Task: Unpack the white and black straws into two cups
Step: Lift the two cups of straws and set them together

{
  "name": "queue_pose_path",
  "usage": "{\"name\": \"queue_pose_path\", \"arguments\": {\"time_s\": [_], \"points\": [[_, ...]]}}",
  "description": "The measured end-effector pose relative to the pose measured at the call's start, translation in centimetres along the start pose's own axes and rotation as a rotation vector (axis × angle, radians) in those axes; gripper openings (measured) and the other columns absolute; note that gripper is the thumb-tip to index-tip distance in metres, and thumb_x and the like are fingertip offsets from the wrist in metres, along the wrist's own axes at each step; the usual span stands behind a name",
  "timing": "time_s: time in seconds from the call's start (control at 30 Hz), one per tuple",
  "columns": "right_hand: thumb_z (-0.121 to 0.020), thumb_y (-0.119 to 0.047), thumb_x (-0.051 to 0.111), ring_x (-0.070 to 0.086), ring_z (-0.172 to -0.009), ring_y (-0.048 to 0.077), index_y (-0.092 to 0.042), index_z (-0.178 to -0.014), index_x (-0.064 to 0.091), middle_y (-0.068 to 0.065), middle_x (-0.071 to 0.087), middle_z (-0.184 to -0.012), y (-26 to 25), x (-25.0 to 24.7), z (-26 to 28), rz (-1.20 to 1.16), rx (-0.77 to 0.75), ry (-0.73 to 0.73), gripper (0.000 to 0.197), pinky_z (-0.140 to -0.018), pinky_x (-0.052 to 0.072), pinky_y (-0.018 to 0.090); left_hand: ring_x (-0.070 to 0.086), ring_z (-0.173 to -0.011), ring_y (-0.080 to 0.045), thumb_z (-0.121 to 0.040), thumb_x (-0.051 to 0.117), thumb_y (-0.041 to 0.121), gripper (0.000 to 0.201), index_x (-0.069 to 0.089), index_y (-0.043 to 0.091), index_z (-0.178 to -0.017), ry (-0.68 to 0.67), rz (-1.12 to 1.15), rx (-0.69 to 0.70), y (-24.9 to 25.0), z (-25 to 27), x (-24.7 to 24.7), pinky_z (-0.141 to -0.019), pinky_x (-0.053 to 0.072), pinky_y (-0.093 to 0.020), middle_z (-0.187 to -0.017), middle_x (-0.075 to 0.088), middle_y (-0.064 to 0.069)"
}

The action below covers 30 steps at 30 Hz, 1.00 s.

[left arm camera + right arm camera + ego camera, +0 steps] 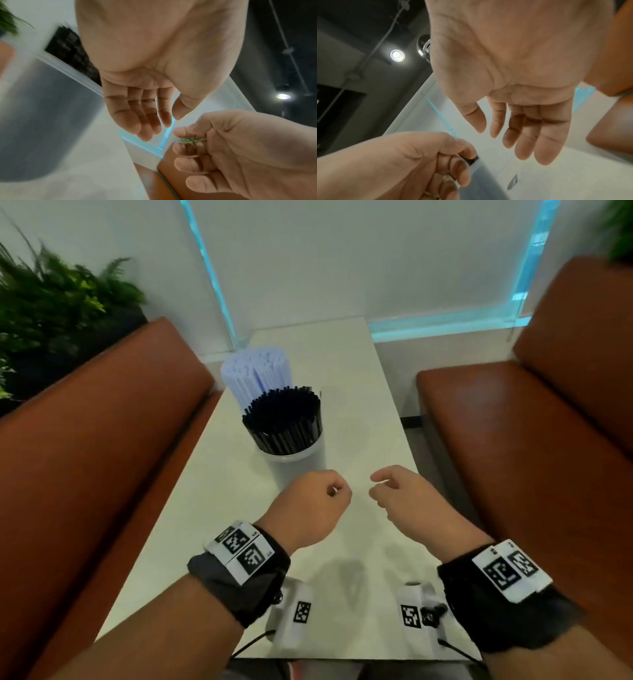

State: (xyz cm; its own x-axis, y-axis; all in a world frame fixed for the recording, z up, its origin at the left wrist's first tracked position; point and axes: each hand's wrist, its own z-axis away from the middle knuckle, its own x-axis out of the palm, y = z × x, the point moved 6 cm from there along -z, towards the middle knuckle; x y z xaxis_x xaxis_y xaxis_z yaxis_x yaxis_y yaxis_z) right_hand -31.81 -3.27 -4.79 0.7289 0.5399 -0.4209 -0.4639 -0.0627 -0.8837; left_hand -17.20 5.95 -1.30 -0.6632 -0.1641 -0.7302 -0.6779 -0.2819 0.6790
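Two cups stand on the white table [359, 405]. The nearer clear cup [298, 463] holds a full bunch of black straws [282, 419]. Right behind it rises a bunch of white straws [255, 371], whose cup is hidden. My left hand [337, 491] hovers just in front of the black-straw cup, fingers loosely curled and holding nothing. My right hand [380, 487] hovers beside it, a small gap between them, also relaxed and holding nothing. In the left wrist view the left hand's fingers [150, 121] hang loose beside the blurred cup [42, 115]. The right wrist view shows the right hand's fingers [525, 135] slack.
Orange-brown padded benches flank the table on the left [102, 440] and right [531, 422]. Green plants [51, 302] stand behind the left bench. A glass panel with a lit blue edge [212, 278] rises at the table's far end.
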Motion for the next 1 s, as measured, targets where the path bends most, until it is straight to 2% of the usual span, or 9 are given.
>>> {"name": "queue_pose_path", "arguments": {"time_s": [0.07,0.17,0.37,0.47,0.57,0.67,0.73,0.83,1.0], "points": [[-0.089,-0.048,0.062,0.061,-0.094,0.008,-0.032,-0.138,0.048,-0.007,0.058,-0.128,-1.1,3.3,-1.1,0.057,0.0,-0.056,0.054,-0.071,0.044,0.025,0.067,-0.075,-0.016,-0.094,0.054,0.038,0.02,0.063,0.034,-0.078,0.059,0.047,-0.062,-3.5,1.3,-2.6,-0.074,0.058,-0.041,-0.075,0.066,0.012],[-0.077,-0.065,0.069,0.048,-0.126,0.02,-0.027,-0.157,0.02,0.004,0.034,-0.156,-2.2,7.5,-3.2,0.081,0.009,-0.097,0.101,-0.084,0.038,0.03,0.068,-0.079,-0.02,-0.093,0.055,0.034,0.018,0.065,0.032,-0.078,0.137,0.13,-0.154,-8.1,2.0,-5.7,-0.075,0.056,-0.041,-0.077,0.067,0.011],[-0.056,-0.074,0.083,0.025,-0.148,0.027,-0.021,-0.159,-0.006,0.007,0.011,-0.164,-2.7,11.7,-7.5,0.021,-0.005,0.002,0.146,-0.104,0.036,0.038,0.068,-0.091,-0.026,-0.093,0.057,0.032,0.015,0.069,0.023,-0.096,0.319,0.252,-0.281,-15.4,-2.1,-10.8,-0.085,0.058,-0.047,-0.093,0.068,0.001],[-0.057,-0.057,0.093,0.028,-0.147,0.022,-0.023,-0.159,0.002,0.004,0.021,-0.161,-2.7,12.9,-9.4,-0.136,-0.097,0.09,0.141,-0.113,0.033,0.038,0.065,-0.103,-0.028,-0.092,0.064,0.042,0.042,0.059,0.021,-0.128,0.371,0.258,-0.328,-17.9,-6.4,-11.9,-0.095,0.054,-0.046,-0.12,0.062,-0.005],[-0.054,-0.041,0.098,0.035,-0.144,0.015,-0.029,-0.158,0.014,-0.004,0.034,-0.156,-3.1,13.7,-10.6,-0.303,-0.235,0.145,0.135,-0.118,0.035,0.044,0.051,-0.129,-0.027,-0.085,0.074,0.047,0.086,0.031,0.018,-0.154,0.36,0.305,-0.329,-19.4,-10.7,-11.6,-0.107,0.045,-0.045,-0.148,0.042,-0.012],[-0.055,-0.027,0.099,0.047,-0.134,0.002,-0.044,-0.148,0.029,-0.019,0.048,-0.143,-3.6,13.9,-11.4,-0.402,-0.391,0.195,0.118,-0.109,0.043,0.026,0.035,-0.144,-0.028,-0.079,0.083,0.043,0.112,0.008,0.021,-0.16,0.345,0.405,-0.318,-20.4,-14.3,-10.6,-0.114,0.037,-0.048,-0.16,0.025,-0.015],[-0.057,-0.022,0.098,0.053,-0.126,-0.004,-0.048,-0.141,0.036,-0.028,0.054,-0.135,-3.5,13.8,-11.9,-0.44,-0.434,0.193,0.108,-0.097,0.046,0.01,0.028,-0.148,-0.027,-0.076,0.085,0.039,0.119,0.002,0.024,-0.16,0.34,0.462,-0.289,-20.9,-16.1,-10.0,-0.116,0.034,-0.05,-0.164,0.018,-0.014],[-0.055,-0.032,0.098,0.057,-0.121,-0.005,-0.045,-0.138,0.041,-0.028,0.058,-0.13,-3.2,13.6,-12.6,-0.464,-0.419,0.203,0.101,-0.091,0.046,0.006,0.027,-0.149,-0.025,-0.076,0.087,0.033,0.121,0.0,0.026,-0.16,0.351,0.505,-0.223,-21.4,-18.1,-9.5,-0.118,0.032,-0.049,-0.165,0.015,-0.008],[-0.052,-0.052,0.096,0.056,-0.124,-0.001,-0.036,-0.14,0.042,-0.023,0.058,-0.133,-3.1,13.2,-13.6,-0.458,-0.405,0.219,0.104,-0.099,0.047,0.014,0.057,-0.123,-0.007,-0.068,0.089,0.025,0.105,0.024,0.03,-0.151,0.35,0.692,0.002,-20.4,-19.8,-8.9,-0.104,0.05,-0.035,-0.143,0.051,0.006]]}}
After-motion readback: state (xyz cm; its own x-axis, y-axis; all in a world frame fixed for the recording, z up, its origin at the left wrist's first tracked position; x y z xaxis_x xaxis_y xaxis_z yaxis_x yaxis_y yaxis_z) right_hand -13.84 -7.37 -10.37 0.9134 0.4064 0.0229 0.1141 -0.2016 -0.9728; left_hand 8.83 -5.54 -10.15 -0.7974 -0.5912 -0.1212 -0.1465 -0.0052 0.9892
